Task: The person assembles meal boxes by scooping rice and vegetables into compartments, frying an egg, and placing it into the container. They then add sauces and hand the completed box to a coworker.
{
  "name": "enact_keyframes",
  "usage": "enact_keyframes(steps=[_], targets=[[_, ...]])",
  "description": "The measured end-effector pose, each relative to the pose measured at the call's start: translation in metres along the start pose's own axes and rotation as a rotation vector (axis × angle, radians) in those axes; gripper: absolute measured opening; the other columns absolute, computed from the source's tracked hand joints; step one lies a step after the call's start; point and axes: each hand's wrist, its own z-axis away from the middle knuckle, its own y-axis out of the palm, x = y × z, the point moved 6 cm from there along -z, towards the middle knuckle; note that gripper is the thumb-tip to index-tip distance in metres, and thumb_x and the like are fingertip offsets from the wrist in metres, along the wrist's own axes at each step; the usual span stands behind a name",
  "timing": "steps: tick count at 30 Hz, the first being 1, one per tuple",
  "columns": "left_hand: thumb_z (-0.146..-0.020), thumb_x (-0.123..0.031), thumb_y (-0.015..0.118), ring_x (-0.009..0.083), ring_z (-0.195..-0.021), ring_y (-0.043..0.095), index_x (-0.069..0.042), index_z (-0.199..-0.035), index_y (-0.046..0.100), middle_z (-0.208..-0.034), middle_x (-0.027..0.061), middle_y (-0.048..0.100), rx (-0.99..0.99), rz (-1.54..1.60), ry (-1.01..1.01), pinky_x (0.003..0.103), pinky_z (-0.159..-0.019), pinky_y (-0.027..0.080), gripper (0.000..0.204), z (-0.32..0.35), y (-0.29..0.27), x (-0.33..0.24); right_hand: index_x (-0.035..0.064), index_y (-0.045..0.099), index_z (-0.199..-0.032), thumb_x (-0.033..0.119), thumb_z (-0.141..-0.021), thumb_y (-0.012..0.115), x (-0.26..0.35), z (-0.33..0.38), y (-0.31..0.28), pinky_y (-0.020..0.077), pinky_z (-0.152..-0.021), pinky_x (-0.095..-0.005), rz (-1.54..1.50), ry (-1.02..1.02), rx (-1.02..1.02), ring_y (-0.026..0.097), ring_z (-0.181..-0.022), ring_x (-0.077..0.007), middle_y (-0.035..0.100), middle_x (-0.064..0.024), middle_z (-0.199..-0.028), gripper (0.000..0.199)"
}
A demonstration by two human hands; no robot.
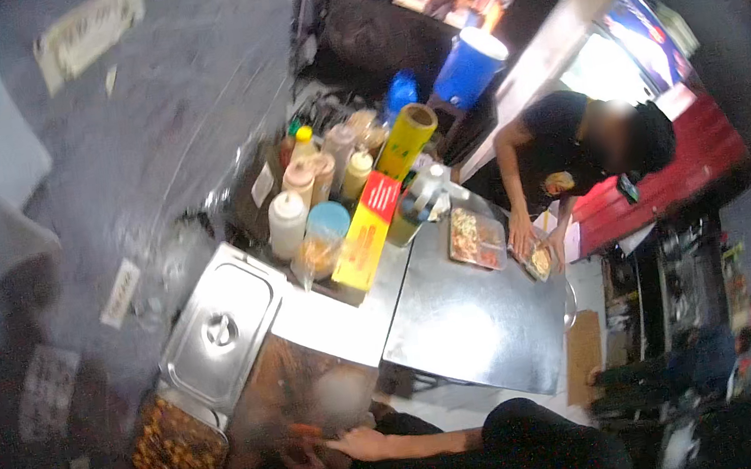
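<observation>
A: Orange stick-shaped thing (306, 428), maybe a carrot or sausage; too blurred to be sure; lies on the brown board (268, 391) at the pic's lower middle, long axis running roughly left-right, tilted a bit.

B: Which hand's on it?

A: Right hand (357, 443) is nearer; comes in from the lower right w/ fingers stretched flat toward the left, tips touching or just beside the orange thing's right end; not closed round anything that I can see. Left hand (306, 464) sits just below the thing, darker and smeared by motion; can't tell if it's wide, narrow or holding sth.

B: So the thing lies where, relative to both?

A: Up and left of the right hand, just above the left; both hands close together, well below the steel counter (473, 326).

B: Nearby stuff?

A: Lidded steel pan (218, 336) and open tray of browned food (177, 455) to the left; squeeze bottles (289, 222) and yellow box (368, 235) further up; another person's hands at food trays (476, 238) across the counter.
</observation>
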Motion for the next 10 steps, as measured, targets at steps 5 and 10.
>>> enact_keyframes(steps=[5,10], targets=[[-0.101,-0.039,0.068,0.026,-0.117,0.058,-0.007,-0.153,0.041,-0.132,0.0156,0.055,0.108,0.132,0.2,0.042,-0.096,0.049,0.067,-0.014,0.012,0.016,0.0403,0.0,-0.167,-0.003,-0.093,0.05,-0.019,0.02,0.024,0.0598,-0.061,-0.0443,-0.08,0.005,-0.14,0.069,-0.065,-0.0342,0.065,-0.0257,-0.086,0.099],[-0.099,-0.044,0.07,0.025,-0.113,0.059,-0.011,-0.154,0.039,-0.13,0.0146,0.055,0.126,0.19,0.151,0.04,-0.092,0.05,0.072,-0.011,0.013,0.014,0.0355,-0.003,-0.167,-0.003,-0.094,0.053,0.005,0.086,0.008,0.0598,-0.064,-0.04,-0.051,0.134,-0.034,0.069,-0.081,-0.0398,0.055,-0.0356,-0.118,0.1]])
